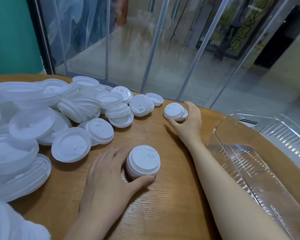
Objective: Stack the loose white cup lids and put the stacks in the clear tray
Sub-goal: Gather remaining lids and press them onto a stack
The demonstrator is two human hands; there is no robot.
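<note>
Left hand: fingers curled round a short lid stack standing on the wooden counter. Right hand: fingers grip a smaller stack farther back (slightly tilted). Loose lids: heaped at left. Clear tray: at right, beside the right forearm.

Bench, wood-grain top; loose white lids heaped at 9 to 11 o'clock; lid stack at centre; small lid stack at 1 o'clock; clear tray at 3 o'clock.
</note>
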